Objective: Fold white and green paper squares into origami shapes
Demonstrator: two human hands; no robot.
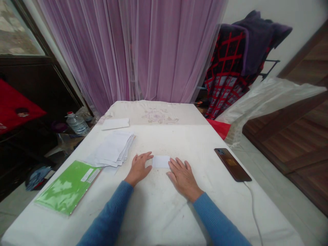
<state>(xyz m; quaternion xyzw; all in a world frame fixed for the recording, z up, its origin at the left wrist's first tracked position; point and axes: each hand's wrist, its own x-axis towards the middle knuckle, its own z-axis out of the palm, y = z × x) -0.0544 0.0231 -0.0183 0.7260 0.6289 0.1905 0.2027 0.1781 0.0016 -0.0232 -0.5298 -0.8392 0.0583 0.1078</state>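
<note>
A small white paper [161,161] lies flat near the centre of the frame, its long axis running left to right. The left hand [139,167] and right hand [183,177], both loosely spread, flank its short ends. On the tabletop [164,212], stacked sheets [112,147] and a green packet [69,186] sit at left, a phone [233,165] at right; nothing covers the paper's middle.
</note>
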